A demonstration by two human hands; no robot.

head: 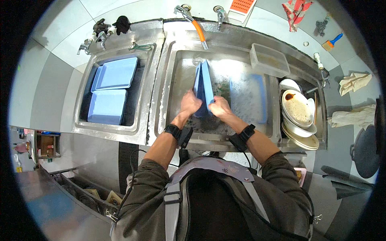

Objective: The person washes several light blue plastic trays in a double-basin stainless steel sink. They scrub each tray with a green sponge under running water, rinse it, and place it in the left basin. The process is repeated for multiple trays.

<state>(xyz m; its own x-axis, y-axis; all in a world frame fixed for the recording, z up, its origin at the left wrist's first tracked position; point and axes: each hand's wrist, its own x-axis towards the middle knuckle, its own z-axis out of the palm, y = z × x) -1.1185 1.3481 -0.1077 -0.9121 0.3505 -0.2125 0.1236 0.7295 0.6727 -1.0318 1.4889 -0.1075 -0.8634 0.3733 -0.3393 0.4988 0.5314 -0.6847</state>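
Observation:
My left hand grips the near end of a blue plastic tray tipped up on its edge. A second blue tray, also on edge, is in my right hand. Their far ends lean close together, with a narrow gap between them at my end. Both are over the middle sink basin, which holds cloudy, foamy water. To the right of my hands, another blue tray lies under the suds, mostly hidden.
Blue trays lie in the left basin. Stacked dirty plates and bowls fill the right basin. A clear plastic container sits at the back right. Above the middle basin hangs a faucet with an orange hose.

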